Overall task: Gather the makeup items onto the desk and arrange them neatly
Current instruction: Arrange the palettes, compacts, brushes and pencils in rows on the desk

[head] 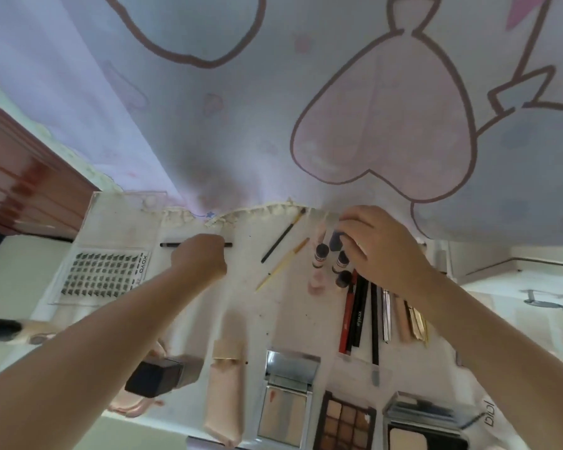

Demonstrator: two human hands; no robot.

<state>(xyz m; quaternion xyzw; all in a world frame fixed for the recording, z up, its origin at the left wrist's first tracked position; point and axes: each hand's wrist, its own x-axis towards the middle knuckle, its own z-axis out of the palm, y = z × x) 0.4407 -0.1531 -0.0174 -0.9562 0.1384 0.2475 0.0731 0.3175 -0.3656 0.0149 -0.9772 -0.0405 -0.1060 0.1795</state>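
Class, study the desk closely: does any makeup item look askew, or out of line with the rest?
Yes. Two thin brushes, one black and one yellow-handled, lie slanted near the back edge, while the row of pencils lies neatly side by side. A small pink bottle lies on its side beside upright dark-capped vials.

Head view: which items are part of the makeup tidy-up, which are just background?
Job: black pencil under left hand; small bottles at right hand; pens row; eyeshadow palette; lash tray.

Background: printed curtain; red-brown furniture.
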